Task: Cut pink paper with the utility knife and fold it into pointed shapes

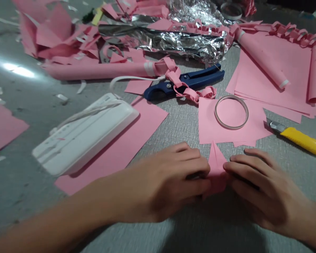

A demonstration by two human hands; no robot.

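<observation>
While I've only the head view to go on, it puts the paper (217, 168) on the near part of the table (180, 123), right of centre, narrow tip facing away. L hand (171, 179) is mostly closed, fingers curled, w/ tips pinching the paper's left side. R hand (262, 191) is half curled, tips up against the right edge; can't tell if its thumb clamps too.

My main worry: the paper's near end sits in shadow, so a crease could run off-line unnoticed, & if one side's squeezed harder, it may twist or the tip may bend. Tip's right at the edge of the sheet (206, 123), so a push fwd could snag it & shift the ring (247, 112) on top.

Next, the knife (302, 140): blade looks out, aimed twd the sheet, near R hand's knuckles. A quick reach that way could mean a cut, I'd guess.

Farther off, the chain (197, 95) lies over the cutters (205, 77); grabbing those might tear it. The box (86, 133), w/ its cord (131, 78), rests on an under-sheet (144, 137), so tugging that would prob. drag the lot.
</observation>
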